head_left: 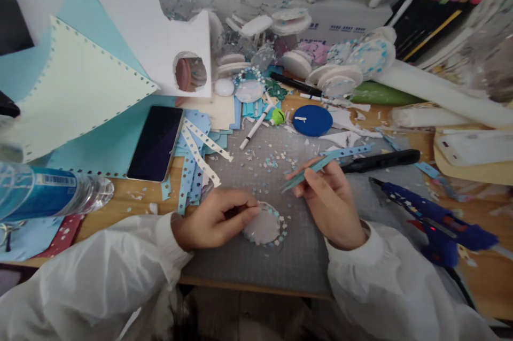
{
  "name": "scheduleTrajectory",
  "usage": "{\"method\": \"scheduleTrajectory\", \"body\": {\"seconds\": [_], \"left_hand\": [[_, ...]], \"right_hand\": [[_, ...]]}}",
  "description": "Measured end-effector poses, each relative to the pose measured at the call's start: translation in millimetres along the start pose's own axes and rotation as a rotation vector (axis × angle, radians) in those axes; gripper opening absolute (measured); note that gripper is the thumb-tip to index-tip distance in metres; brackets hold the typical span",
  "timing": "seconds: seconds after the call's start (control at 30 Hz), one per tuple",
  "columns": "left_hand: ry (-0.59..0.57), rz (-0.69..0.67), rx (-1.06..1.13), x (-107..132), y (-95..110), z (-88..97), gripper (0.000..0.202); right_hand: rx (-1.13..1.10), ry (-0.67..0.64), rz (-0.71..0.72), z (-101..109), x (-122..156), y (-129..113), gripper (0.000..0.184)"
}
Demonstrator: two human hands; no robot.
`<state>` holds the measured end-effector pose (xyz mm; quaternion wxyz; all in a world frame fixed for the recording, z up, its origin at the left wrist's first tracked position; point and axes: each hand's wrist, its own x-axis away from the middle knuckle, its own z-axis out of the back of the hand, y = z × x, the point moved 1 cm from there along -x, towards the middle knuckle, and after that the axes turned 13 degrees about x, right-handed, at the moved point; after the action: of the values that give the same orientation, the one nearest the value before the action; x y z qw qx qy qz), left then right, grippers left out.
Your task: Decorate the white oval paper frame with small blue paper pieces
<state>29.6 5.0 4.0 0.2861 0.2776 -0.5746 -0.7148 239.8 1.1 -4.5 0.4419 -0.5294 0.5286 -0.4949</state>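
My right hand grips teal tweezers between thumb and fingers, their tips angled down to the left above the mat. Between the thumb and forefinger of my left hand is the left rim of a round pale disc. Small white and pale blue star-like pieces ring the disc's edge. My left fingertips cover part of that rim. Tiny paper pieces lie scattered on the grey cutting mat beyond both hands.
A blue glue gun with a red light lies at right, near a black pen-like tool. A phone, punched paper strips and a water bottle are at left. A blue round lid and decorated discs sit behind.
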Motion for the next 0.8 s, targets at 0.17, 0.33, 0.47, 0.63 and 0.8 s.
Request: {"method": "scheduleTrajectory", "body": {"seconds": [0.17,0.33,0.47,0.63,0.8], "left_hand": [[-0.076,-0.059,-0.018,0.3,-0.8,-1.8,0.020],[-0.014,-0.177,-0.129,0.2,-2.9,-4.7,0.017],[-0.029,-0.190,-0.218,0.6,-4.9,-6.7,0.016],[0.019,-0.185,-0.257,1.2,-4.0,-7.5,0.017],[0.090,-0.131,-0.163,1.5,0.9,-5.7,0.017]], "right_hand": [[0.077,0.156,0.155,6.3,-4.5,-2.2,0.012],[0.361,0.161,0.354,5.2,-2.5,-3.6,0.014],[0.372,0.054,0.286,2.2,1.8,-3.6,0.019],[0.242,-0.015,0.174,4.3,2.0,-2.5,0.017],[0.023,-0.116,0.033,3.4,1.1,-4.1,0.020]]}}
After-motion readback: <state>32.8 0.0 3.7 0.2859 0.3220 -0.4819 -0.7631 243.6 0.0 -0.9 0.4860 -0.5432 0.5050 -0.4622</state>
